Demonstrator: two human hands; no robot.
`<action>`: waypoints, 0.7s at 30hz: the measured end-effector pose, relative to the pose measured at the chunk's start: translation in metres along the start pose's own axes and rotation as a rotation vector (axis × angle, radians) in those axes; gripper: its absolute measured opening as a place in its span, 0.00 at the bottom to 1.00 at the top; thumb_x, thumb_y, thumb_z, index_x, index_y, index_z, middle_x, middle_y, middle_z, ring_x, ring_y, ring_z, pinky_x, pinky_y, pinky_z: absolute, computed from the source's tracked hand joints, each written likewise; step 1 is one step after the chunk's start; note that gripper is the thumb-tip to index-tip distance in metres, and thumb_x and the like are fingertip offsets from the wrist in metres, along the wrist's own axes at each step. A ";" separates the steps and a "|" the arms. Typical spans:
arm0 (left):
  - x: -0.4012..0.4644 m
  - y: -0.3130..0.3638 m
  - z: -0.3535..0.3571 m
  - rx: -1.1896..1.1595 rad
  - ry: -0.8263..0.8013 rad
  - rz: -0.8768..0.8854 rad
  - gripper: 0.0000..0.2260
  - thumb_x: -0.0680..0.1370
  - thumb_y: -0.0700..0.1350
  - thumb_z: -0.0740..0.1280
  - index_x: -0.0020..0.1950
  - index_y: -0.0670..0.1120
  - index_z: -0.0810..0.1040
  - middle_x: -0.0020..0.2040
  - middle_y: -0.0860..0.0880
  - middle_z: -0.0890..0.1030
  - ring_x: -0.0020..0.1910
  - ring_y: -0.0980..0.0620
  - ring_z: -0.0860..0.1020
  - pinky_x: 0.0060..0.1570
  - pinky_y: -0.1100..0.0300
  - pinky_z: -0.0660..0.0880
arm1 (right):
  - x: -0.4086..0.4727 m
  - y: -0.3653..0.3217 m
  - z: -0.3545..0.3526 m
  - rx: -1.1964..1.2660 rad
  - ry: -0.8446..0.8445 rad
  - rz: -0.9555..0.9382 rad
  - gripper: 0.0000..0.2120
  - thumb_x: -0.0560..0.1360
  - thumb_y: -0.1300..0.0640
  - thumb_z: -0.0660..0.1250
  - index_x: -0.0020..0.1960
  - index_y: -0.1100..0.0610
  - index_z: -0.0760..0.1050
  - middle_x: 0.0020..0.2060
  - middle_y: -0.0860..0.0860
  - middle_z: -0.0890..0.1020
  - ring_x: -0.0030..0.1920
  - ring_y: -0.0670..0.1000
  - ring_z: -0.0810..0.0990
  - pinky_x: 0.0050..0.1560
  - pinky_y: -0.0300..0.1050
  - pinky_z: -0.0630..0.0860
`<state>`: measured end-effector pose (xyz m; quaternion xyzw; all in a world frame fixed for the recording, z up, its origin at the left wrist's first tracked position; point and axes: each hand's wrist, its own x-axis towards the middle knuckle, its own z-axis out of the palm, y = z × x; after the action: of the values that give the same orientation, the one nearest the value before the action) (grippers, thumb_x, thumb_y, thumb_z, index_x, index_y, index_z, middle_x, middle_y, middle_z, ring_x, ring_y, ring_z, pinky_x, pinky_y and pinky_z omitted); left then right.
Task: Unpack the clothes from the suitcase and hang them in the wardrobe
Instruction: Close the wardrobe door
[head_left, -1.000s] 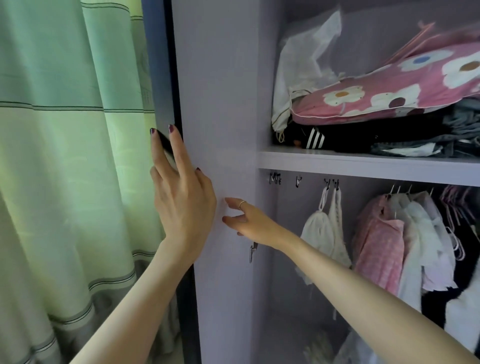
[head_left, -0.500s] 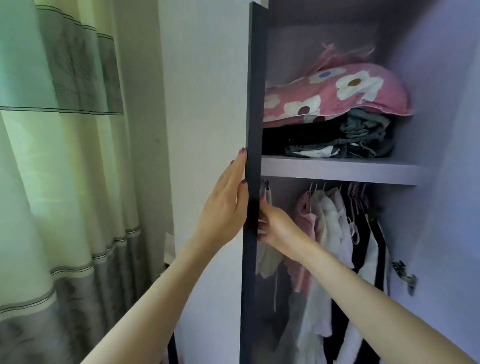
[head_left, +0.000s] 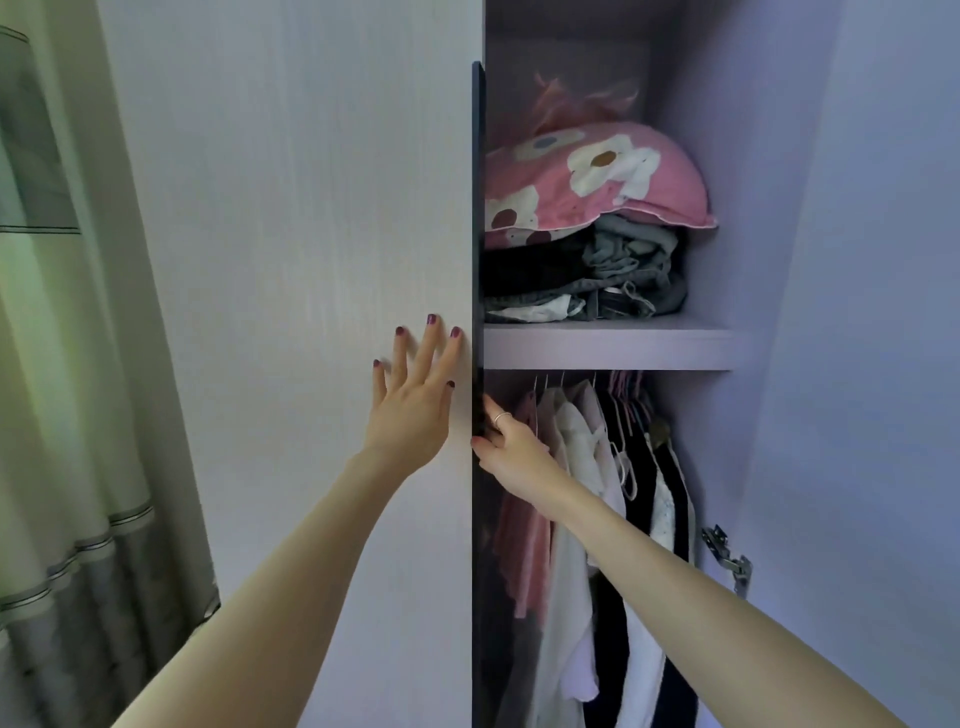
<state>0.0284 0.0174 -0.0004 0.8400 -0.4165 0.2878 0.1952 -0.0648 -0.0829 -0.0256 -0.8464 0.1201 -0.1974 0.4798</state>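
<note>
The wardrobe's left door (head_left: 311, 260) is a pale panel with a dark edge, filling the middle of the view. My left hand (head_left: 415, 400) lies flat on its outer face with fingers spread. My right hand (head_left: 506, 441) reaches inside and its fingers curl round the door's dark edge. Behind it, pink, white and black clothes (head_left: 587, 493) hang on hangers under the shelf (head_left: 608, 343). No suitcase is in view.
On the shelf lie a pink flowered pillow (head_left: 597, 182) and folded dark and grey garments (head_left: 587, 280). The right door (head_left: 872, 364) stands open, with a metal hinge (head_left: 727, 558) low on it. A green-and-grey curtain (head_left: 57, 415) hangs at the left.
The left door has swung across the opening, from wide open to partly covering the wardrobe. My left hand went from its edge to flat on its face; my right hand stayed at the edge.
</note>
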 end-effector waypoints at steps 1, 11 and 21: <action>0.007 -0.003 0.007 0.032 -0.001 0.006 0.26 0.83 0.43 0.47 0.76 0.53 0.38 0.76 0.51 0.35 0.75 0.41 0.35 0.72 0.39 0.44 | 0.010 0.003 0.000 0.027 0.011 0.008 0.30 0.79 0.59 0.58 0.77 0.48 0.49 0.75 0.47 0.60 0.74 0.48 0.62 0.72 0.47 0.63; 0.048 -0.028 0.061 0.199 0.084 0.064 0.36 0.75 0.37 0.64 0.77 0.49 0.48 0.78 0.46 0.47 0.75 0.37 0.46 0.67 0.33 0.54 | 0.067 0.024 -0.003 0.173 0.221 0.050 0.22 0.79 0.62 0.56 0.71 0.50 0.65 0.63 0.48 0.74 0.63 0.48 0.74 0.66 0.47 0.71; 0.034 -0.008 0.043 -0.132 0.019 -0.037 0.28 0.78 0.33 0.54 0.77 0.47 0.52 0.78 0.49 0.46 0.76 0.43 0.43 0.73 0.42 0.49 | 0.016 0.022 -0.031 -0.021 0.181 0.116 0.16 0.79 0.57 0.56 0.66 0.54 0.70 0.59 0.51 0.78 0.59 0.51 0.76 0.63 0.51 0.73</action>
<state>0.0650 -0.0222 -0.0119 0.8301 -0.4170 0.2640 0.2595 -0.0645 -0.1238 -0.0264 -0.8217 0.2138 -0.2435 0.4688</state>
